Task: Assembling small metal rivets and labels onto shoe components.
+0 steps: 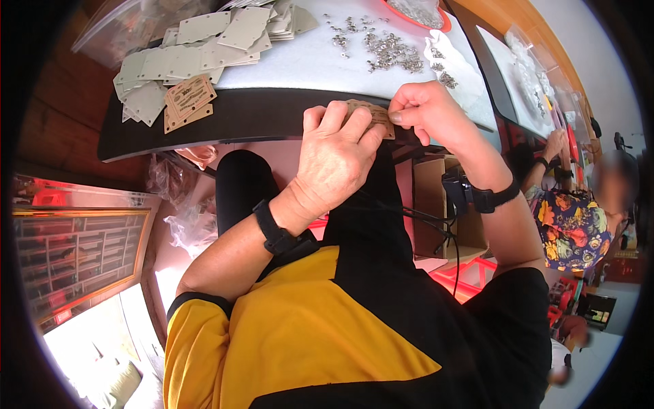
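Note:
My left hand [332, 151] is closed over a brown printed card [373, 111] with small holes along its edge, at the front edge of the table. Its fingers cover much of the card. At the card's right end, my right hand [432, 112] makes a pinch with thumb and forefinger. Whatever lies between those fingertips is too small to make out. Brown printed cards [189, 99] of the same kind lie to the left. Beyond them are piles of pale blank cards [180, 63] with corner holes. Small shiny metal pieces [394, 53] are scattered past my hands.
A red-rimmed bowl [446, 22] stands at the far edge, beside a white cloth [443, 58] holding more metal pieces. Clear plastic bags [112, 31] sit at the far left. To the right, a person in a flowered top [572, 228] works at another table. An open cardboard box [430, 198] is below.

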Demonstrator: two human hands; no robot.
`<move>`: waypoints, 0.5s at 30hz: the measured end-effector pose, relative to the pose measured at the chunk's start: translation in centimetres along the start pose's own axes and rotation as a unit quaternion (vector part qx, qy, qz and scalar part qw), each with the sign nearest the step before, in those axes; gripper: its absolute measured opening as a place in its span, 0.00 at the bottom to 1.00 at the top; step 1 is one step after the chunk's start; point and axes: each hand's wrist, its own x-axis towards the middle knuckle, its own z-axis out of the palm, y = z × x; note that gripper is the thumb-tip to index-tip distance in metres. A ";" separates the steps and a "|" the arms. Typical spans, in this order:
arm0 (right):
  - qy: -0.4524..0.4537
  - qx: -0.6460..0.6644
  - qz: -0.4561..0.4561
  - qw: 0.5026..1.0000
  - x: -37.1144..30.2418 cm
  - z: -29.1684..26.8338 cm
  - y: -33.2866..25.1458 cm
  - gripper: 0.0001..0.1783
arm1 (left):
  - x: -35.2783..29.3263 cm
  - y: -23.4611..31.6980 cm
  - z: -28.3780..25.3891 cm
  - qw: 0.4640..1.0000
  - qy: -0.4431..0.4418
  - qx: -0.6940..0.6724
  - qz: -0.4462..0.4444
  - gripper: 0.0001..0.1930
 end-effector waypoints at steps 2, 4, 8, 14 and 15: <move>-0.008 -0.017 0.016 1.000 0.2 -0.3 -0.2 0.03 | 0.0 -0.1 0.1 1.000 -0.002 -0.003 0.001 0.14; -0.026 -0.004 0.031 0.999 0.6 -0.5 -0.1 0.03 | 0.0 -0.2 0.1 1.000 -0.004 -0.005 0.003 0.14; -0.036 -0.010 0.039 0.999 0.5 -0.7 -0.6 0.04 | 0.2 -0.1 0.0 1.000 0.002 -0.009 0.006 0.15; -0.063 -0.055 0.038 0.996 1.0 -0.5 -0.9 0.04 | 0.2 0.1 -0.3 1.000 -0.004 -0.008 0.002 0.15; -0.062 -0.066 0.045 0.995 1.0 -0.5 -1.2 0.05 | 0.1 0.1 -0.4 1.000 -0.011 -0.006 -0.003 0.15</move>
